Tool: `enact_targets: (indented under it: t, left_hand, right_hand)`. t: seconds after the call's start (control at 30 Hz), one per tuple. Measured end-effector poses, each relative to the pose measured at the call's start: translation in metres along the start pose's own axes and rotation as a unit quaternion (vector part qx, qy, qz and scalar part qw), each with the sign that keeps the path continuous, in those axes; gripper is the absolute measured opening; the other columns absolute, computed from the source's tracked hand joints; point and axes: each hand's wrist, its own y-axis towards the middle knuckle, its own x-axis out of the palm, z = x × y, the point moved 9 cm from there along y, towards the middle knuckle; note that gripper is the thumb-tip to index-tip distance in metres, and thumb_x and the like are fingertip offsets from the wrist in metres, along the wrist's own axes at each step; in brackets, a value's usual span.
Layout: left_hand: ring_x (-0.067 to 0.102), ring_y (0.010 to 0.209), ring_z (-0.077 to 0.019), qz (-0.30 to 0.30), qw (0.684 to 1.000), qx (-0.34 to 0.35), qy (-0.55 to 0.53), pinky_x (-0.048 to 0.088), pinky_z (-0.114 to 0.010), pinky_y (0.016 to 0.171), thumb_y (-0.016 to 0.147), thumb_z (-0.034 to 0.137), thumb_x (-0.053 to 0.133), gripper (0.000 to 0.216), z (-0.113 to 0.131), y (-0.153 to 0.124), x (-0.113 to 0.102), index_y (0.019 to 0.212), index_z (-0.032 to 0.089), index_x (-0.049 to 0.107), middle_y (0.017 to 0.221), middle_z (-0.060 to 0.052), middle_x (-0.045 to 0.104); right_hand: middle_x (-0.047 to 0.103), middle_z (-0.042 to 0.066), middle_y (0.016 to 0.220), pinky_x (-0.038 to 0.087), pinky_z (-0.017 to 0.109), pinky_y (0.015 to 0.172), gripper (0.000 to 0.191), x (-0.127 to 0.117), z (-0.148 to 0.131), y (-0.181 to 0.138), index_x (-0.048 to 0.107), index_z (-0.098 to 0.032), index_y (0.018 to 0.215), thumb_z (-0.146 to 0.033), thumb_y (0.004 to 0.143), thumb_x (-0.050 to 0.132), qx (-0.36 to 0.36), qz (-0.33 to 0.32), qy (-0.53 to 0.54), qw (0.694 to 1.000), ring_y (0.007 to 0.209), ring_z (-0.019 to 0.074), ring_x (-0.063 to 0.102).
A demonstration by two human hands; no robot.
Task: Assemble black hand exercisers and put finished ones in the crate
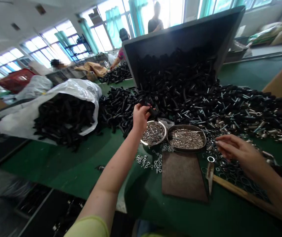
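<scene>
left hand (140,116) pinched shut on a black handle part (153,112) at the pile's (180,89) near edge; lift straight so neighbours don't drag. right hand (234,149) loose, fingers open, over small rings (219,161), holding nothing. round dish (153,133) holds rings; oval dish (186,138) fine metal bits; tipped bin (180,36) spills black parts.

Daylit interior, strong backlight, wide-angle distortion.
Light enters from the windows (44,46) along the far wall; the panes are blown out to white and people standing against them read as dark shapes. The green table (64,171) is evenly lit with soft shadows. The black parts heap (180,85) loses detail in darkness. Metal dishes (186,138) show small glints. Edges bend and stretch markedly; lower left corner is dim and soft.
</scene>
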Motion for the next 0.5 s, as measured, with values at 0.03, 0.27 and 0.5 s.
enact_targets:
  t: [0.03,0.27,0.5]
  left_hand:
    - [0.060,0.078,-0.0132,-0.012,0.995,-0.039,-0.089,0.049,-0.027,0.073,0.070,0.020,0.053,0.030,0.002,-0.016,-0.015,0.099,0.017,0.056,0.084,-0.001,0.059]
    - [0.055,0.060,-0.0127,-0.057,0.938,-0.125,0.319,0.043,-0.024,0.058,0.072,0.024,0.056,0.028,-0.017,-0.127,-0.129,0.098,0.016,0.062,0.069,0.000,0.058]
    - [0.061,0.086,-0.0256,-0.077,0.831,-0.113,0.540,0.042,-0.033,0.079,0.067,0.014,0.058,0.007,-0.056,-0.160,-0.149,0.068,0.018,0.064,0.080,-0.009,0.066]
  right_hand:
    - [0.057,0.000,0.068,0.039,0.022,0.044,0.037,0.003,0.004,-0.008,0.058,-0.021,0.096,-0.050,0.073,0.064,0.008,0.002,0.010,1.000,0.054,0.0109,0.049]
    - [0.052,-0.001,0.061,0.038,0.022,0.044,0.040,0.049,0.042,-0.051,0.057,-0.019,0.095,-0.054,0.076,0.059,0.089,-0.054,0.085,0.991,0.049,0.0088,0.044]
    - [0.053,-0.003,0.065,0.033,0.021,0.042,0.039,0.101,0.035,-0.071,0.055,-0.018,0.096,-0.048,0.073,0.066,0.043,-0.127,0.073,0.988,0.045,0.0065,0.044]
